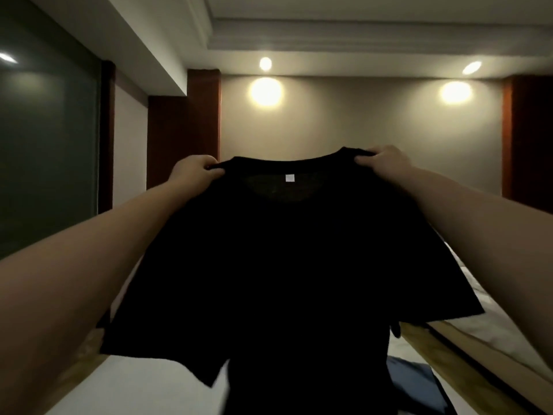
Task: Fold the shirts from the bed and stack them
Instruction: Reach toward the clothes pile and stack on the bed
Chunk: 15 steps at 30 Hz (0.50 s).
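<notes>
A black shirt [284,265] was held up in the air above the bed [134,381], spread between both hands at the shoulders, collar uppermost, with a small white label [289,177] showing inside the neck. The left hand [196,170] pinched the left shoulder, fingers curled over the fabric. The right hand [386,163] gripped the right shoulder in the same way. Both sleeves hung outward and the body hung down toward the bed's near edge. A blue garment [410,381] lay on the bed near its right edge, partly hidden behind the shirt.
</notes>
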Tool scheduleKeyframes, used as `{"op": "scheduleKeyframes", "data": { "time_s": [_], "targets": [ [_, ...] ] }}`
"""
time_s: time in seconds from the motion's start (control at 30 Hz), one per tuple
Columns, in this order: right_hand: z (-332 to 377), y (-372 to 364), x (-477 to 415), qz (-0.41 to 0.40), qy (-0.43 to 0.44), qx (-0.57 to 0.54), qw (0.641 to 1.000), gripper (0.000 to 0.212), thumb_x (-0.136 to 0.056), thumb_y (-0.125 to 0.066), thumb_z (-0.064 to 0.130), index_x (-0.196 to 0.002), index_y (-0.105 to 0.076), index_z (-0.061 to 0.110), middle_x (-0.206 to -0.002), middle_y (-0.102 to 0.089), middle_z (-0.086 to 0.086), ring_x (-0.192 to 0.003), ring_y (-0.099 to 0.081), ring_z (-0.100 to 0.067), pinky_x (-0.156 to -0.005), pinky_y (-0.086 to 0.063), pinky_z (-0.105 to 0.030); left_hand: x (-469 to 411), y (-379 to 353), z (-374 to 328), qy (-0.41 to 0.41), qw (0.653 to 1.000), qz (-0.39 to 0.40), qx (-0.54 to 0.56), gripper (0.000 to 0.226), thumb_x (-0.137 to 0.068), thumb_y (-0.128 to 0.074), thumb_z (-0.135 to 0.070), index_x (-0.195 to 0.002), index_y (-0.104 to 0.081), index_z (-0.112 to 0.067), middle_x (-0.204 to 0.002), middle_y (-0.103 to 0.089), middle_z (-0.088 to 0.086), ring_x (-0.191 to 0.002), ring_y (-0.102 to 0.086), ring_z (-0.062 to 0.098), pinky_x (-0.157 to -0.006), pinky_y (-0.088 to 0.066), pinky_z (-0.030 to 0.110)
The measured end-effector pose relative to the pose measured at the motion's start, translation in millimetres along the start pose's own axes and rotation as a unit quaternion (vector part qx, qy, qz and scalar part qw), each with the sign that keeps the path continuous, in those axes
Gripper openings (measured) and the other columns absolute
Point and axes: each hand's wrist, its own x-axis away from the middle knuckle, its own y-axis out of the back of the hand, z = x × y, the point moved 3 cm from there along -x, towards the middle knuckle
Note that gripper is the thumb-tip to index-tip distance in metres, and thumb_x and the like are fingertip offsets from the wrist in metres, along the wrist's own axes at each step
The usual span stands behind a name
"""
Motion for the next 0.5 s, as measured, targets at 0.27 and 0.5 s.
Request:
{"op": "scheduleKeyframes", "data": {
  "time_s": [0.27,0.5],
  "targets": [
    [-3,-14,8,0.112,-0.053,-0.172,0.977,0.027,-0.09,-0.059,0.01,-0.116,-0.063,0.006,-0.085,-0.065,-0.006,-0.054,-0.061,-0.005,-0.059,-0.05,-0.015,16,-1,-5,0.073,0.932,0.131,0.329,0.016,-0.095,-0.044,-0.007,-0.089,-0.057,-0.012,-0.079,-0.063,0.001,-0.069,-0.062,0.01,-0.054,-0.048,0.018],
    [-7,-11,6,0.186,-0.106,-0.236,0.948,0.012,-0.094,-0.052,0.012,-0.099,-0.062,0.01,-0.056,-0.068,0.003,-0.046,-0.063,-0.007,-0.049,-0.051,-0.017,7,-3,9,0.034,0.929,0.19,0.315,0.027,-0.074,-0.068,-0.031,-0.093,-0.064,-0.013,-0.081,-0.067,0.001,-0.068,-0.068,0.008,-0.055,-0.052,0.018]
  ]
}}
